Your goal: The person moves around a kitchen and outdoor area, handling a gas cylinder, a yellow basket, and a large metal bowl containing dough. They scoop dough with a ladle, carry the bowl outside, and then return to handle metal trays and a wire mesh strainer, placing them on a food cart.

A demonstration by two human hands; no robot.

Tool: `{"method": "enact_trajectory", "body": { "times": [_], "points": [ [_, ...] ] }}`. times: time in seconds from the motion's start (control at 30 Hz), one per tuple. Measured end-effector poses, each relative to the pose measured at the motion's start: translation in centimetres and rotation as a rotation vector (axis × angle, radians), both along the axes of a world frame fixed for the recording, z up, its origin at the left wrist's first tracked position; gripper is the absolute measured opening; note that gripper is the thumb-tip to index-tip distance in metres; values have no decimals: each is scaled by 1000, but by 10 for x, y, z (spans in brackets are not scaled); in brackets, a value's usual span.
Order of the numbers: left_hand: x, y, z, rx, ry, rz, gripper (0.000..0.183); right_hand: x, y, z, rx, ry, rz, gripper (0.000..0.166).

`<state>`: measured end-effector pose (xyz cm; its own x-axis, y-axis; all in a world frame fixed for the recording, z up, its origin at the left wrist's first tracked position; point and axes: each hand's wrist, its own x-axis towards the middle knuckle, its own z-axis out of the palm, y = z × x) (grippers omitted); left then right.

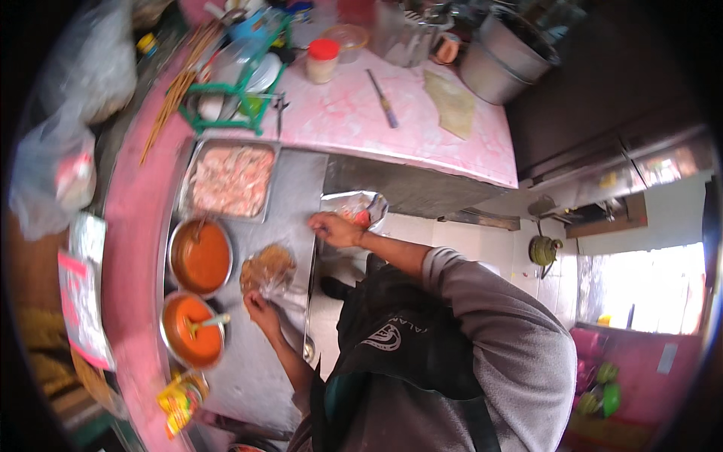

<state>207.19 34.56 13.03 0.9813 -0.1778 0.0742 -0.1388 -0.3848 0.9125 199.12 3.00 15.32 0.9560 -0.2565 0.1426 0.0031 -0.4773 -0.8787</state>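
Note:
A clear plastic bag (pixel 268 270) with brown, lumpy contents lies on the metal counter (pixel 248 361). My left hand (pixel 261 311) is at its lower left edge, thumb and fingers pinched on the plastic. My right hand (pixel 336 230) hangs over the counter's near edge, fingers curled; whether they hold something small is unclear. Just past it is an open foil-like bag (pixel 361 209) with something red inside. Two metal bowls of orange sauce, one with a ladle (pixel 197 257) and one with a light-handled spoon (pixel 212 321), stand beyond my left hand. A metal tray (pixel 277 169) holds pale pink meat pieces.
On the pink marbled counter (pixel 339 121) are a knife (pixel 383 99), a red-lidded jar (pixel 322 61), a green rack (pixel 217 89) and a large metal pot (pixel 502 62). Wooden skewers (pixel 172 113) lie on the pink ledge (pixel 127 237). A yellow packet (pixel 181 401) sits near the lower bowl.

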Motion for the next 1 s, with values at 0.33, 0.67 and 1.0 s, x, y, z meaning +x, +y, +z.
{"method": "enact_trajectory", "body": {
  "times": [0.33, 0.67, 1.0],
  "points": [
    [3, -84, 65, 356, -356, 140, 26, -237, -261, 61, 846, -257, -1044, 25],
    [-42, -340, 58, 287, -393, -714, 22, -297, -501, 164, 1125, -699, -1037, 58],
    [-85, -621, -16, -96, -245, -1048, 38, -350, -688, 230, 972, -678, -1059, 42]
  ]
}}
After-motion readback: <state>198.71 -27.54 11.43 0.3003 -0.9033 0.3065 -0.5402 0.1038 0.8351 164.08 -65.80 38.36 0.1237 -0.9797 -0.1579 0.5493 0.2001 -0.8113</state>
